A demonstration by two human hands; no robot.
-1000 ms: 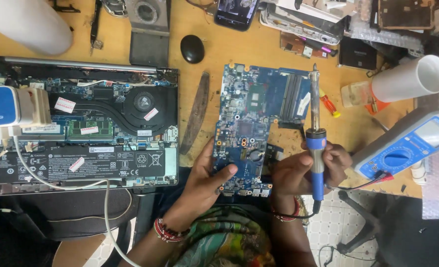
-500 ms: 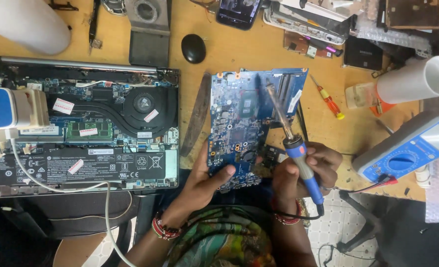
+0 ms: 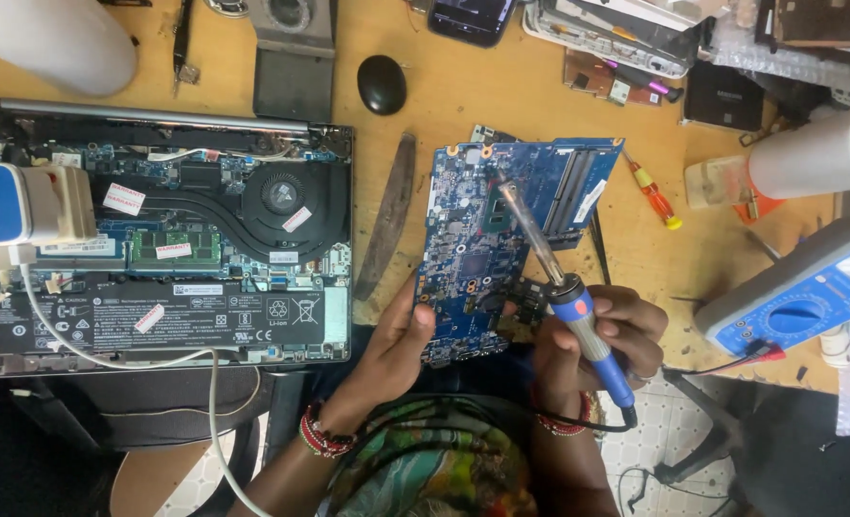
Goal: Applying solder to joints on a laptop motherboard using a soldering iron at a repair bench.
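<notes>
- Head view showed the left hand (image 3: 391,349) gripping the lower left edge of a blue circuit board (image 3: 487,239), fingers closed on it.
- The board lay tilted near the counter's (image 3: 444,91) near edge, right of its middle, its lower end held up over the person's lap.
- The right hand (image 3: 602,330) was wrapped around the blue handle of a soldering iron (image 3: 564,287), fingers closed; its metal tip rested over the board's middle.
- An opened laptop (image 3: 176,239) sat at the counter's left side, just beside the board.
- A blue multimeter (image 3: 808,297) lay toward the right edge; a small screwdriver (image 3: 655,196) lay between it and the board.
</notes>
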